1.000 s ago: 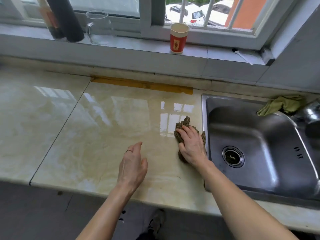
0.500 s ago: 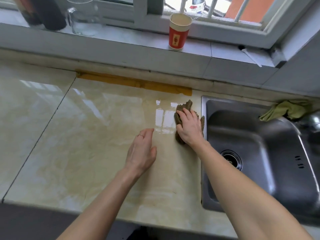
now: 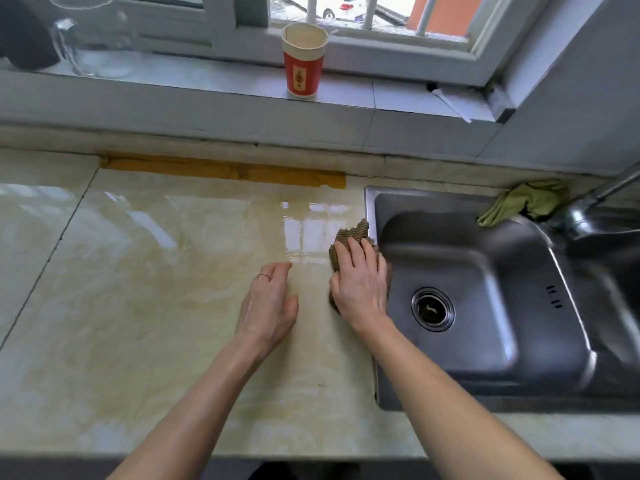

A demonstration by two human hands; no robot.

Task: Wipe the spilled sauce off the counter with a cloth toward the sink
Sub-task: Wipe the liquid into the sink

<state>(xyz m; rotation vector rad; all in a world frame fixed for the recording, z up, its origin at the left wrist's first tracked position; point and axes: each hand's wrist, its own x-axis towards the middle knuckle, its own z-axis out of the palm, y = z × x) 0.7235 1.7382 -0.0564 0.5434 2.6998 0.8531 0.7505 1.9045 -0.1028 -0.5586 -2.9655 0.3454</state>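
Flat, fingers spread, right hand [image 3: 360,282] presses brown cloth [image 3: 353,233] beneath it at sink [image 3: 372,202] edge.

Two hands, two forearms, all bare. Left hand [image 3: 268,306]: thin plain ring [image 3: 263,277], metal-looking, on one finger; which finger, cannot tell. Right hand [image 3: 360,282]: bare. Left forearm [image 3: 194,403], right forearm [image 3: 450,403]: uncovered down to frame edge.

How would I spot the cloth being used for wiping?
Find the steel sink on the right of the counter. At its left rim, the right hand presses flat on a brown ribbed cloth. The green cloth lies crumpled at the sink's back corner, untouched.
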